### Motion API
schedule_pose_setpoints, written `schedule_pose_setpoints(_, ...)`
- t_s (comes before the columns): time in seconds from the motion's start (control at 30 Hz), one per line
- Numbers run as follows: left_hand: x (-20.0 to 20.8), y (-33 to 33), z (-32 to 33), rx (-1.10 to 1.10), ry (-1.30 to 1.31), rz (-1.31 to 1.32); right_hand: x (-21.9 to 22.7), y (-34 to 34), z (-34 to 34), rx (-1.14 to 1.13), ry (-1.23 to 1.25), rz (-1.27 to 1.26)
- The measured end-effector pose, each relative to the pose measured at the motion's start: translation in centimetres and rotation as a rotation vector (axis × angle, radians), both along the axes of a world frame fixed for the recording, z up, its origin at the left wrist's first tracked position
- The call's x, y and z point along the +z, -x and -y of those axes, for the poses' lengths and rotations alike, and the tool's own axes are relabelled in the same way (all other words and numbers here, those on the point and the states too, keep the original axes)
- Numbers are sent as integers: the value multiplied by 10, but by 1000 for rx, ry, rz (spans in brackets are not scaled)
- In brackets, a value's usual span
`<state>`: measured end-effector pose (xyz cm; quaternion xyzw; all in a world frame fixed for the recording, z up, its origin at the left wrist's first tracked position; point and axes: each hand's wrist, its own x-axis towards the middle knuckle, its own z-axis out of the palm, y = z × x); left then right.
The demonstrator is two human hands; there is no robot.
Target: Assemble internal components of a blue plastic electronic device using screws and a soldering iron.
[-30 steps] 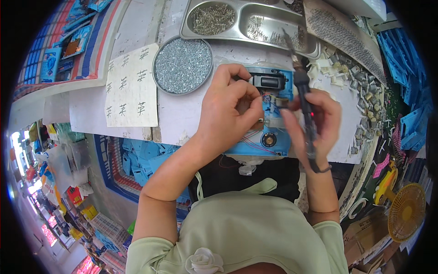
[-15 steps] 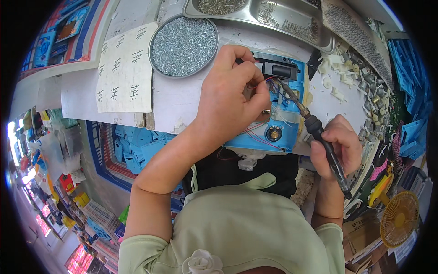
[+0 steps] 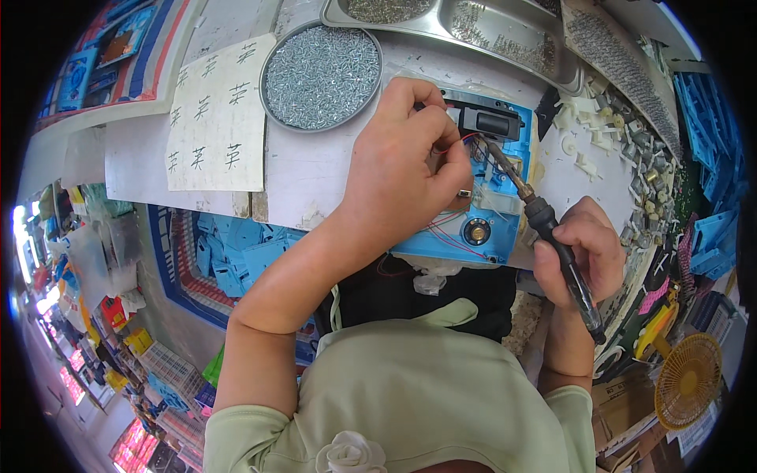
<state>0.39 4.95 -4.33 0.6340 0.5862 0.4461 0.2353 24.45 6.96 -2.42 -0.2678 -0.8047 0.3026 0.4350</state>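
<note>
at the far left, blue moulded parts (image 3: 75,79) lie in a striped holder. right of them, a paper sheet (image 3: 221,142) with rows of handwritten characters lies on the white surface (image 3: 315,177); nearer and lower, a blue-rimmed basket (image 3: 177,272) holds blue panels (image 3: 252,260). next along stands a round dish (image 3: 272,110) full of small silvery screws (image 3: 322,77).

the left hand (image 3: 414,154) reaches over the left part of an open blue casing (image 3: 430,246), which lies on the surface in front of the person. its grip is curled in, fingertips close together at a red wire (image 3: 468,137); whether they have hold of it is hidden. a metal tray (image 3: 430,24) with small metal pieces stands farther off. in the casing, a black rectangular part (image 3: 493,123) sits at the far side and a round speaker (image 3: 477,231) at the near side.

the right hand (image 3: 587,248) has its grip closed around the handle of a soldering iron (image 3: 544,218), whose tip points into the casing just beside the black part. to the right lie white plastic pieces (image 3: 585,164) and small motors (image 3: 643,197); at the near right stands a yellow fan (image 3: 688,382).
</note>
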Motion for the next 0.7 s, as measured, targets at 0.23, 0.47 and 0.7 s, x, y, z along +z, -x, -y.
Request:
schedule_pose_setpoints(0.23, -2, 0, 0, 3, -13, 3, 5, 3, -2, 15, -32, 52)
schedule_pose_setpoints(0.47, -1, -1, 0, 12, -16, 8, 8, 0, -4, 27, -56, 54)
schedule_pose_setpoints(0.7, -1, -1, -1, 19, -17, -11, 6, -5, -4, 38, -41, 25)
